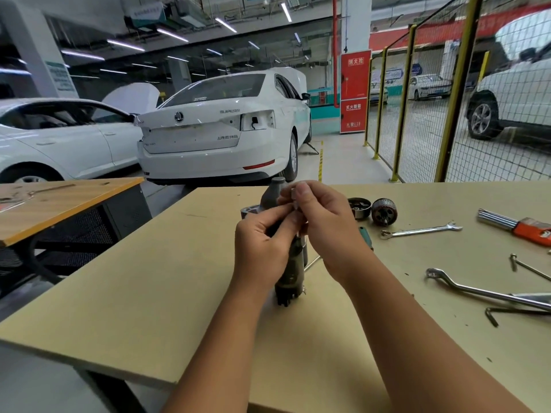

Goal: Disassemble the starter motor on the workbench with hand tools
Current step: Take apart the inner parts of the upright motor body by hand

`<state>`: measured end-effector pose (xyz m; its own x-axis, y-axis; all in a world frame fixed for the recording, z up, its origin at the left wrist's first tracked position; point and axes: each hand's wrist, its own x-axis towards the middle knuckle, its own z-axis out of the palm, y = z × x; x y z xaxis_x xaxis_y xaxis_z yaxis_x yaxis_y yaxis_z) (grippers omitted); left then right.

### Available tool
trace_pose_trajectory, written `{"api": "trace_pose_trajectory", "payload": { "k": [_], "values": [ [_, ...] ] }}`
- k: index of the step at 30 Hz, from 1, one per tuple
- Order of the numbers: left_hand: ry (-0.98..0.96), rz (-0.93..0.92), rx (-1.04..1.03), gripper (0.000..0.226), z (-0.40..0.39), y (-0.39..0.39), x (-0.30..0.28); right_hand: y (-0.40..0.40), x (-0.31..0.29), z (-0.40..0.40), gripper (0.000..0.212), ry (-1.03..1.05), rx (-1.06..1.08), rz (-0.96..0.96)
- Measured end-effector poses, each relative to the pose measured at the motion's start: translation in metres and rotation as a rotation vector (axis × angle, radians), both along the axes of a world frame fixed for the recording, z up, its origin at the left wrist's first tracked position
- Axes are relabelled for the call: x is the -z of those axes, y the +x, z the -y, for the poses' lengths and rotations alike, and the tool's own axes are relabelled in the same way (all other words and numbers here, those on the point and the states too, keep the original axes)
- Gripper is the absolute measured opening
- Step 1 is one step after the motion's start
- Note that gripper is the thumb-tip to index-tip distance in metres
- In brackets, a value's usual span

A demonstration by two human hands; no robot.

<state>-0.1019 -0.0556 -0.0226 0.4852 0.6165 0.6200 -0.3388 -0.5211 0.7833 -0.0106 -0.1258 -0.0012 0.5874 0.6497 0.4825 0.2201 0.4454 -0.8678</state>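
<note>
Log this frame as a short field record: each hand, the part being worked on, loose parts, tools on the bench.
left hand: grips the starter motor body, upright on the workbench
right hand: pinches a small metal part above it
loose parts: armature, end cap
tools: combination wrench, hex key set, offset ring wrench

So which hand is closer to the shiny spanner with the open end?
Right. The right hand is just left of the spanner; the left hand sits farther away, beyond the right one.
</note>
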Motion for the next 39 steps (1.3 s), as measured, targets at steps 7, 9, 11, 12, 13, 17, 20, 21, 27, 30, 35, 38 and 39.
{"api": "trace_pose_trajectory", "payload": {
  "k": [7, 9, 11, 12, 13, 17, 20, 21, 27, 30, 35, 38, 39],
  "values": [
    [-0.101, 0.048, -0.1, 0.015, 0.001, 0.008, 0.003, 0.002, 0.001, 0.001, 0.009, 0.033, -0.042, -0.037],
    [-0.089, 0.069, -0.065, 0.02, 0.003, 0.009, 0.005, 0.001, 0.0, 0.001, 0.015, 0.016, -0.027, -0.031],
    [-0.048, 0.084, -0.054, 0.024, 0.004, 0.008, 0.005, 0.001, -0.001, 0.001, 0.022, 0.0, -0.018, -0.024],
    [-0.023, 0.087, -0.07, 0.026, 0.004, 0.008, 0.005, 0.0, -0.001, 0.001, 0.024, -0.004, -0.02, -0.03],
    [-0.002, 0.086, -0.083, 0.026, 0.004, 0.008, 0.005, 0.0, -0.002, 0.002, 0.024, 0.0, -0.026, -0.045],
    [0.004, 0.08, -0.126, 0.028, 0.003, 0.009, 0.004, -0.001, -0.001, 0.004, 0.016, 0.049, -0.054, -0.093],
    [0.007, 0.075, -0.141, 0.022, 0.004, 0.008, 0.006, 0.0, 0.0, 0.003, 0.016, 0.04, -0.047, -0.053],
    [0.021, 0.066, -0.145, 0.02, 0.005, 0.007, 0.006, 0.0, -0.001, 0.002, 0.02, 0.038, -0.043, -0.041],
    [-0.023, 0.067, -0.118, 0.015, 0.001, 0.007, 0.01, -0.001, 0.001, 0.003, 0.011, 0.061, -0.079, -0.072],
    [-0.05, 0.104, -0.09, 0.012, 0.001, 0.006, 0.011, 0.0, 0.001, 0.002, 0.011, 0.068, -0.056, -0.054],
    [0.087, 0.001, -0.178, 0.029, -0.004, 0.003, 0.014, -0.003, 0.001, 0.0, 0.023, 0.063, -0.055, -0.029],
    [0.021, 0.039, -0.183, 0.017, -0.001, 0.007, 0.013, -0.006, 0.001, 0.002, 0.006, 0.085, -0.07, -0.066],
    [0.012, 0.058, -0.186, 0.014, 0.0, 0.008, 0.013, -0.006, 0.001, 0.003, 0.003, 0.092, -0.072, -0.075]
  ]
}}
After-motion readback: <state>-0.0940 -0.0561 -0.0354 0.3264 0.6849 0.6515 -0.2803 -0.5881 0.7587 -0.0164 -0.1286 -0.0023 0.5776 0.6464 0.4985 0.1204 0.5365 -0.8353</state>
